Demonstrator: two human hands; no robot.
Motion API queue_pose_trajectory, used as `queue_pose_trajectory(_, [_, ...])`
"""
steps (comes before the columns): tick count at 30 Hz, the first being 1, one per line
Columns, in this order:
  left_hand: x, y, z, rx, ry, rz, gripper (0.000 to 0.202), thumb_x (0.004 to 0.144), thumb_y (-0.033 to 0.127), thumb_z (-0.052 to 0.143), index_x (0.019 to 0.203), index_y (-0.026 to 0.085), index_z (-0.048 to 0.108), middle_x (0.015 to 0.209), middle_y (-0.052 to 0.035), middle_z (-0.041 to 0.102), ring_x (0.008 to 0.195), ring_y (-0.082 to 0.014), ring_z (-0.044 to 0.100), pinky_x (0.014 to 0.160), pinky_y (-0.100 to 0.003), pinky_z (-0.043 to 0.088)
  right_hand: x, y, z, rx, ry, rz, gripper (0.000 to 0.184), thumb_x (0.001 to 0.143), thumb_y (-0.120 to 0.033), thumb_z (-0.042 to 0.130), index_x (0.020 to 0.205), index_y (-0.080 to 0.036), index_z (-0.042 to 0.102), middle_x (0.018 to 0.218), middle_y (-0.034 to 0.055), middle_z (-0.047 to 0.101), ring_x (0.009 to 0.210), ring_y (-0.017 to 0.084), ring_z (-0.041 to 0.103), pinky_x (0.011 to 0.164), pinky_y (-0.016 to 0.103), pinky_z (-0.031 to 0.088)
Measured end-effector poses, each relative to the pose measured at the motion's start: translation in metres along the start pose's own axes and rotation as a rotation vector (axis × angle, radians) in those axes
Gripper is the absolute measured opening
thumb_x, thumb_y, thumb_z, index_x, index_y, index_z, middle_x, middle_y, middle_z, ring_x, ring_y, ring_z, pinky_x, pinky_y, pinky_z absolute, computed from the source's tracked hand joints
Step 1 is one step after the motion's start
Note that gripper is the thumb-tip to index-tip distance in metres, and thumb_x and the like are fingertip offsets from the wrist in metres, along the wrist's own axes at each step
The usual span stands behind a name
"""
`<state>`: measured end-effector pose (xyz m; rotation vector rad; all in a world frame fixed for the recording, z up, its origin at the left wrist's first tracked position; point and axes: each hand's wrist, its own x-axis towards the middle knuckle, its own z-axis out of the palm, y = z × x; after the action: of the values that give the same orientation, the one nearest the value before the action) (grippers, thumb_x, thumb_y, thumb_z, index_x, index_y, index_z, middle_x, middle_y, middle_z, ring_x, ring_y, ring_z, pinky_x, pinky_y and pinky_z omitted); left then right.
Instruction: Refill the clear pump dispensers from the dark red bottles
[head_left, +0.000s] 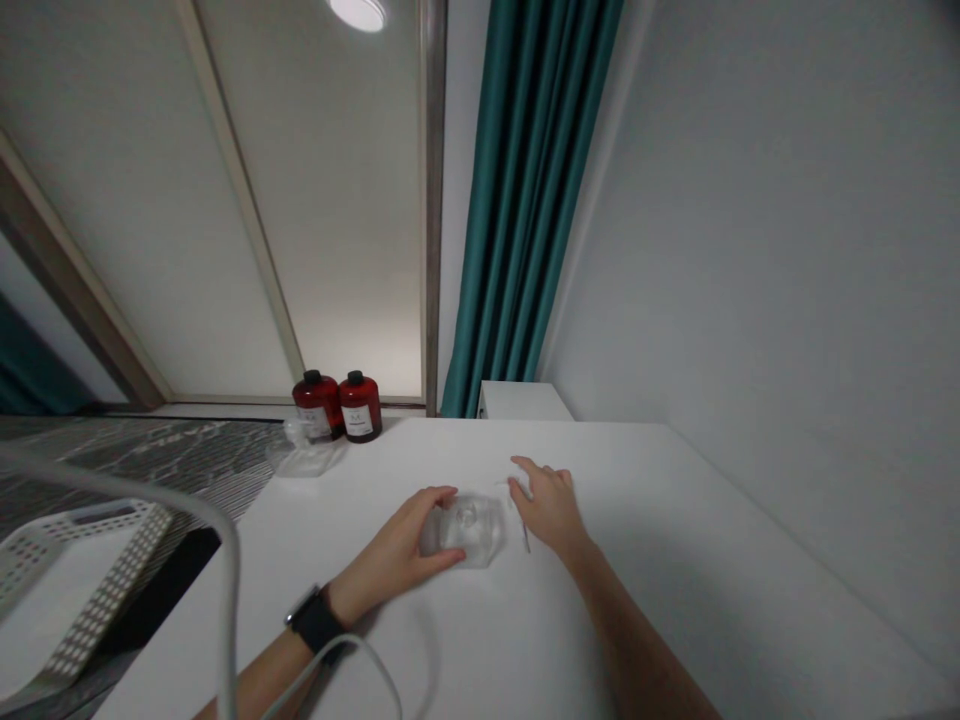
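In the head view a clear, see-through container (pixel 472 530) with a round knob-like shape in its middle rests on the white table. My left hand (pixel 420 540) is around its left side, thumb at the near edge and fingers at the far edge. To the right of the container, my right hand (pixel 551 505) is low over the table, its index finger and thumb spread apart. No object shows between those fingers. A thin dark stick-like piece (pixel 526 538) lies just below the right thumb; its upper end is hard to make out.
Two red bottles (pixel 360 408) with black caps and white labels stand at the table's far left corner. Beside them is another clear plastic piece (pixel 304 458). A white perforated basket (pixel 82 590) is at the left, and a pale cable (pixel 229 580) crosses the left foreground.
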<state>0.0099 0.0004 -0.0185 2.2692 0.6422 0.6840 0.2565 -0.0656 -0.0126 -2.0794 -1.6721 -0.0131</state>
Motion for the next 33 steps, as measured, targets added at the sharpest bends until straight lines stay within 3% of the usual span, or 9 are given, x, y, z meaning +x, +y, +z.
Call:
queue_pose_trajectory(2, [0.000, 0.004, -0.003, 0.015, -0.012, 0.002, 0.060, 0.080, 0.028, 0.074, 0.133, 0.022, 0.046, 0.127, -0.0112, 0.062, 0.118, -0.0293, 0.059, 0.104, -0.046, 0.047, 0.001, -0.001, 0.000, 0.065, 0.029, -0.011, 0.034, 0.093, -0.026, 0.047, 0.122, -0.019, 0.065, 0.072, 0.0023, 0.068, 0.076, 0.021, 0.064, 0.081, 0.035, 0.038])
queue_pose_trajectory(4, [0.000, 0.008, -0.011, 0.059, -0.040, 0.008, 0.057, 0.078, 0.027, 0.075, 0.128, 0.021, 0.049, 0.125, -0.0110, 0.062, 0.116, -0.0288, 0.059, 0.103, -0.044, 0.047, 0.000, -0.005, 0.003, 0.126, 0.051, -0.046, 0.032, 0.092, -0.026, 0.047, 0.118, -0.019, 0.066, 0.066, -0.0005, 0.062, 0.071, 0.020, 0.062, 0.080, 0.034, 0.040])
queue_pose_trajectory(11, [-0.003, 0.014, -0.049, 0.232, -0.112, -0.031, 0.046, 0.072, 0.030, 0.076, 0.108, 0.020, 0.050, 0.108, -0.0090, 0.064, 0.098, -0.0286, 0.063, 0.086, -0.039, 0.051, -0.013, -0.026, 0.020, 0.356, 0.147, -0.260, 0.025, 0.091, -0.022, 0.048, 0.108, -0.022, 0.067, 0.076, 0.0014, 0.064, 0.076, 0.021, 0.061, 0.084, 0.039, 0.041])
queue_pose_trajectory(16, [-0.007, 0.008, -0.061, 0.338, -0.091, -0.036, 0.054, 0.071, 0.034, 0.075, 0.116, 0.018, 0.049, 0.107, -0.0096, 0.065, 0.097, -0.0303, 0.064, 0.084, -0.040, 0.051, -0.014, -0.031, 0.025, 0.423, 0.218, -0.244, 0.024, 0.092, -0.027, 0.047, 0.104, -0.022, 0.067, 0.077, 0.0025, 0.064, 0.077, 0.022, 0.061, 0.081, 0.039, 0.042])
queue_pose_trajectory(19, [-0.008, 0.005, -0.068, 0.425, -0.031, -0.034, 0.049, 0.074, 0.034, 0.072, 0.115, 0.017, 0.052, 0.107, -0.0095, 0.065, 0.099, -0.0307, 0.064, 0.087, -0.041, 0.050, -0.008, -0.039, 0.024, 0.461, 0.219, -0.207, 0.025, 0.092, -0.032, 0.048, 0.102, -0.022, 0.068, 0.081, 0.0040, 0.066, 0.079, 0.023, 0.062, 0.080, 0.038, 0.043])
queue_pose_trajectory(22, [-0.007, -0.001, -0.074, 0.495, 0.109, -0.042, 0.043, 0.075, 0.035, 0.069, 0.112, 0.018, 0.055, 0.107, -0.0094, 0.065, 0.100, -0.0310, 0.063, 0.088, -0.042, 0.050, 0.005, -0.055, 0.020, 0.488, 0.167, -0.193, 0.025, 0.092, -0.035, 0.049, 0.100, -0.023, 0.069, 0.090, 0.0057, 0.069, 0.087, 0.024, 0.063, 0.084, 0.039, 0.044])
queue_pose_trajectory(26, [-0.006, -0.016, -0.078, 0.532, 0.422, -0.065, 0.045, 0.076, 0.035, 0.067, 0.116, 0.017, 0.055, 0.109, -0.0117, 0.062, 0.102, -0.0321, 0.061, 0.089, -0.044, 0.050, 0.040, -0.081, 0.023, 0.641, 0.059, -0.219, 0.025, 0.090, -0.039, 0.054, 0.099, -0.023, 0.071, 0.097, 0.0069, 0.070, 0.092, 0.025, 0.064, 0.085, 0.040, 0.047])
queue_pose_trajectory(30, [-0.006, -0.031, -0.078, 0.499, 0.760, -0.117, 0.050, 0.076, 0.031, 0.065, 0.121, 0.015, 0.052, 0.105, -0.0116, 0.058, 0.100, -0.0316, 0.059, 0.087, -0.044, 0.051, 0.091, -0.109, 0.051, 0.760, 0.047, -0.214, 0.031, 0.089, -0.044, 0.052, 0.101, -0.021, 0.070, 0.100, 0.0091, 0.071, 0.091, 0.025, 0.065, 0.083, 0.041, 0.052])
queue_pose_trajectory(33, [-0.005, -0.037, -0.078, 0.487, 0.919, -0.152, 0.049, 0.076, 0.030, 0.064, 0.121, 0.015, 0.051, 0.103, -0.0111, 0.057, 0.100, -0.0314, 0.058, 0.087, -0.045, 0.051, 0.129, -0.134, 0.081, 0.798, 0.091, -0.218, 0.038, 0.089, -0.047, 0.051, 0.109, -0.018, 0.066, 0.108, 0.0127, 0.067, 0.095, 0.026, 0.065, 0.081, 0.041, 0.054])
